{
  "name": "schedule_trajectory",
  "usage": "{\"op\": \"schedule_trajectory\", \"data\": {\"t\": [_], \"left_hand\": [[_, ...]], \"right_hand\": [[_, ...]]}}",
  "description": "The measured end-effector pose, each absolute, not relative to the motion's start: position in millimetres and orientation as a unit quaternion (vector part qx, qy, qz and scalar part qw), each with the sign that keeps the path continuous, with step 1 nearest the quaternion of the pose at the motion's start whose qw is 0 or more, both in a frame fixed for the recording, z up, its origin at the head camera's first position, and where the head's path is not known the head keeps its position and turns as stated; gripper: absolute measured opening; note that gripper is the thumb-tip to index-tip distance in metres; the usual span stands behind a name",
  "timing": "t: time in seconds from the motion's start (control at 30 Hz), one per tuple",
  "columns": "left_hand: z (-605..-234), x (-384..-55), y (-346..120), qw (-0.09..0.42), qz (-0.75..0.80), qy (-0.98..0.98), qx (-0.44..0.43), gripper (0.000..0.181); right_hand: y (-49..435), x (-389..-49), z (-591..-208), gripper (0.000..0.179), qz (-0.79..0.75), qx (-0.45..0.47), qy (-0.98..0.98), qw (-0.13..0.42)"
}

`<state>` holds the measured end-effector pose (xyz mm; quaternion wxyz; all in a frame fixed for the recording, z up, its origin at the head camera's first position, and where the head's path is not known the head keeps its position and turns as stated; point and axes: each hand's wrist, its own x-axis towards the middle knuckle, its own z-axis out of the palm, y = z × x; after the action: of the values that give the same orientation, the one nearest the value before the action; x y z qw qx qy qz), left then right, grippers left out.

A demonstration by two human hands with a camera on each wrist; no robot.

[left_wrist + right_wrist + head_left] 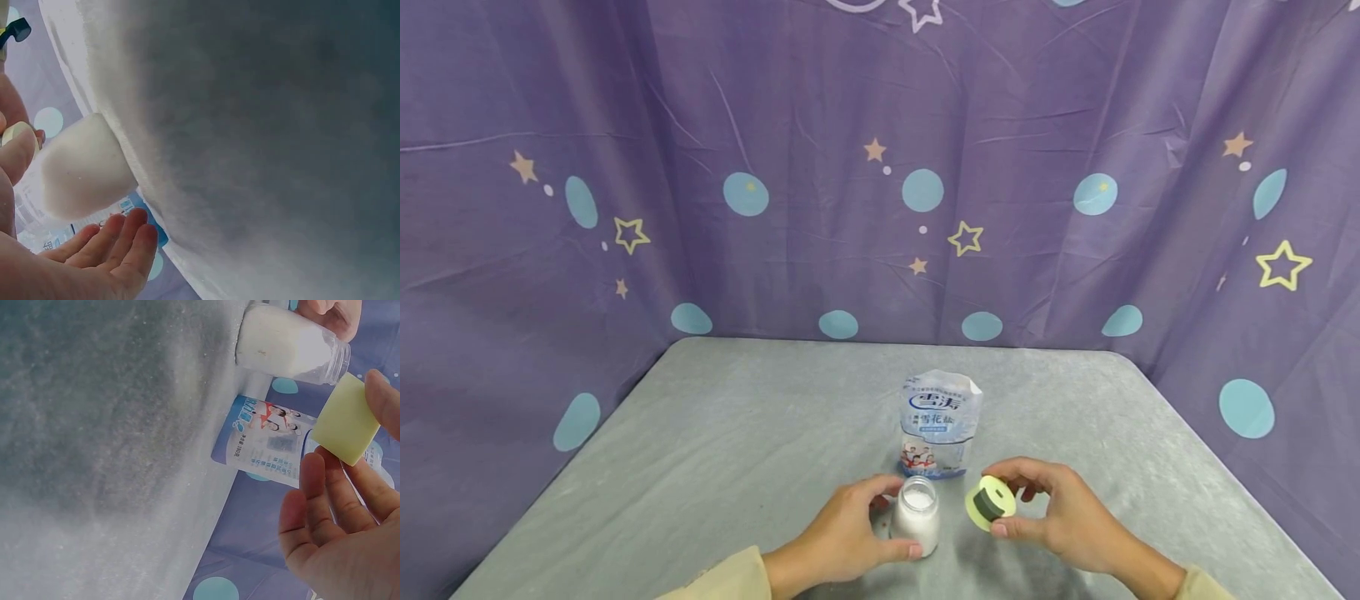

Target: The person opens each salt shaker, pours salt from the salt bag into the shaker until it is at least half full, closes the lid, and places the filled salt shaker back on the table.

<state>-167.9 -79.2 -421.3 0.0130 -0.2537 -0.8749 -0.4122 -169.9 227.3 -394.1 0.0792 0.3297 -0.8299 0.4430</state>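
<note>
An uncapped clear jar [916, 523] full of white salt stands upright on the table. My left hand [850, 529] holds it from the left, thumb across the front and index finger behind near the rim; the left wrist view shows the jar [87, 169] between thumb and fingers. To the right of the jar, my right hand [1060, 517] pinches a pale yellow-green lid [990, 503] between thumb and fingertips. The lid is tilted, its flat top with a dark green flip piece turned toward me. In the right wrist view the lid's [347, 419] smooth side shows.
Just behind the jar stands a blue and white salt bag [938, 425]. A grey cloth covers the table [760, 433]. Purple curtains [820, 125] with stars and blue dots hang along the back and both sides.
</note>
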Motion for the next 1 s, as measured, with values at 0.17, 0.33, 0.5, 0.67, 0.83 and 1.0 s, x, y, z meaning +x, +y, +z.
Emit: {"op": "schedule_trajectory", "data": {"t": [0.17, 0.33, 0.5, 0.67, 0.83, 1.0], "left_hand": [[-417, -171, -76, -0.004, -0.412, -0.88, -0.236, 0.072], [-417, -172, -73, -0.012, -0.421, -0.878, -0.229, 0.073], [-421, -172, -71, -0.02, -0.438, -0.869, -0.227, 0.07], [-423, -173, -69, -0.026, -0.447, -0.866, -0.223, 0.067], [-422, -174, -68, -0.027, -0.452, -0.862, -0.228, 0.062], [-422, -175, -67, -0.027, -0.459, -0.856, -0.235, 0.058]], "right_hand": [[226, -170, -392, 0.046, 0.441, 0.33, -0.831, 0.08], [224, -170, -389, 0.046, 0.442, 0.328, -0.832, 0.073], [222, -171, -387, 0.046, 0.441, 0.332, -0.831, 0.074], [220, -171, -387, 0.046, 0.439, 0.338, -0.828, 0.081], [219, -171, -385, 0.046, 0.441, 0.344, -0.825, 0.083], [216, -171, -383, 0.046, 0.445, 0.348, -0.821, 0.077]]}}
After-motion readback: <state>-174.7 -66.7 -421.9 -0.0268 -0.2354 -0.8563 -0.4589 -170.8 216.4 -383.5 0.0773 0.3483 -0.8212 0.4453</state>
